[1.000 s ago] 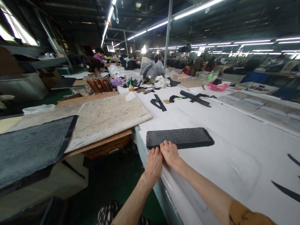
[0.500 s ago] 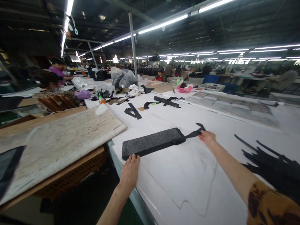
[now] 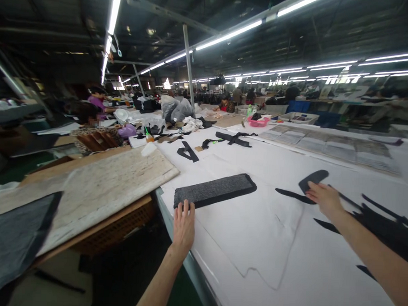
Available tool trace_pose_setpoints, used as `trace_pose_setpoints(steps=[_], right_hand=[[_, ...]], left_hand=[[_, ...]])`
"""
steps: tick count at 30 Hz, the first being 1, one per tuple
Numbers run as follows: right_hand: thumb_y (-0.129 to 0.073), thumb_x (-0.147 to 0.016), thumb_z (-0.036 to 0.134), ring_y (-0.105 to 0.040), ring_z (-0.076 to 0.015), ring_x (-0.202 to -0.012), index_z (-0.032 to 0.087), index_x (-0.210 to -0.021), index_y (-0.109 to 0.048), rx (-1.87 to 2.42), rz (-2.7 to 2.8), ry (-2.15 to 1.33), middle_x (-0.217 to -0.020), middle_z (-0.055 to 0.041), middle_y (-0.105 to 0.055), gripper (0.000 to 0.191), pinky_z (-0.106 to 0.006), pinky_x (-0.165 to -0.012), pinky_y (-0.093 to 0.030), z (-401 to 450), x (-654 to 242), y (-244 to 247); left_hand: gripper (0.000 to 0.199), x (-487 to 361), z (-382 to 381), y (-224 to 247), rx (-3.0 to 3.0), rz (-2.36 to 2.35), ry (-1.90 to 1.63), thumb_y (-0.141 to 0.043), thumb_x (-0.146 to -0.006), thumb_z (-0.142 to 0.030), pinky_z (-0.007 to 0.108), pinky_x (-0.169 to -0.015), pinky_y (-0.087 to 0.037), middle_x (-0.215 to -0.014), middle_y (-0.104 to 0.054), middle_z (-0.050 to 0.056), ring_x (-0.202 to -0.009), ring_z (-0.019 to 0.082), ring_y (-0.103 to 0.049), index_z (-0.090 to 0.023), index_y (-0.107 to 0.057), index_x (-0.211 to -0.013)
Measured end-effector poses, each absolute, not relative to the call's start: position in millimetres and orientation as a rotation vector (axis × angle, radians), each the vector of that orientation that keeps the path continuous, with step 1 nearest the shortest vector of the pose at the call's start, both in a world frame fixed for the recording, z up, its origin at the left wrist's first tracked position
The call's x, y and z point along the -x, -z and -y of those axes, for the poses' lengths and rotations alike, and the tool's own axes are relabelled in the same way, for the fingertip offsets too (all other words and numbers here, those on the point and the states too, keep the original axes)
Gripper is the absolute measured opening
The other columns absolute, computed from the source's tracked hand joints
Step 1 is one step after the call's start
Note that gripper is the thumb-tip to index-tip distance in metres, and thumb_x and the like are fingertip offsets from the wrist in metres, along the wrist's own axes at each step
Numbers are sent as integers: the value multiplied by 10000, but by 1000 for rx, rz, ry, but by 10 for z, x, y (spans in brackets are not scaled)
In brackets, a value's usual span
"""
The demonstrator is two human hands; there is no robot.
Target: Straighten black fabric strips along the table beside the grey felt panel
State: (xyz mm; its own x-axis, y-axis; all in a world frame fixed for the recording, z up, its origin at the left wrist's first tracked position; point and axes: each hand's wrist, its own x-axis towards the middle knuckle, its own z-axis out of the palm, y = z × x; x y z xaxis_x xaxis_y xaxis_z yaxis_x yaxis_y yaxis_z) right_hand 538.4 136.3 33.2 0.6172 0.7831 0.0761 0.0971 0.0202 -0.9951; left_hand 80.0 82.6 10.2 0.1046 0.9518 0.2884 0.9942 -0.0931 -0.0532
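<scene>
A dark grey felt panel (image 3: 216, 189) with a black border lies on the white table. My left hand (image 3: 184, 222) rests on its near left corner, fingers apart and palm down. Off to the right, my right hand (image 3: 323, 199) pinches a short, wide black strip (image 3: 314, 179) that stands out beyond the fingertips. Just left of that hand a thin black strip (image 3: 294, 195) lies on the table. A heap of black strips (image 3: 380, 224) is partly hidden behind my right forearm.
Black scraps (image 3: 189, 151) and crossed strips (image 3: 235, 139) lie farther back. A pale padded board (image 3: 115, 180) stands at the left, with a person (image 3: 86, 130) beyond it. A pink basket (image 3: 258, 122) is at the back.
My right hand has moved right, away from the felt panel; the long black strip no longer trails from the panel's right end. My left hand stays at the panel's corner. The view has shifted slightly.
</scene>
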Motion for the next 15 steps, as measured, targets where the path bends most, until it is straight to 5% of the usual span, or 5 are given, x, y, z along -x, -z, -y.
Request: trace_pose_setpoints(steps=[4, 8, 12, 15], right_hand=[[-499, -765, 443, -579, -169, -567, 168, -643, -543, 1625, 1350, -632, -544, -17, -564, 304, -285, -548, -492, -1151, -4292, -180], [-480, -837, 346, -554, -146, -607, 179, -565, -507, 1637, 1722, -471, -610, -8, -573, 321, -248, -576, -426, -856, -3318, -118], [-421, -877, 103, -584, -174, -776, 169, -733, -600, 1572, 2326, -99, -818, -56, -623, 238, -272, -667, -434, -610, -2682, -70], [-420, -879, 68, -582, -206, -845, 155, -810, -614, 1498, 2485, -59, -861, -87, -619, 224, -305, -691, -447, -480, -2436, -48]], left_hand=[[495, -984, -629, -181, 2309, 1994, 662, -352, -765, 59, 440, -984, -418, -1209, -601, 155, -1155, 270, -531, -117, -578, -1169], [247, -1202, -466, -300, 2559, 2575, 1410, -431, -871, -222, 329, -690, -541, -845, -689, 103, -742, 197, -658, -120, -637, -961], [375, -1190, -411, -376, 2029, 3111, 2299, -499, -851, -460, 270, -577, -536, -745, -672, 106, -599, 158, -644, -97, -591, -829], [461, -1039, -405, -389, 1666, 3319, 2393, -445, -864, -537, 260, -537, -534, -658, -651, 95, -537, 150, -628, -97, -566, -795]])
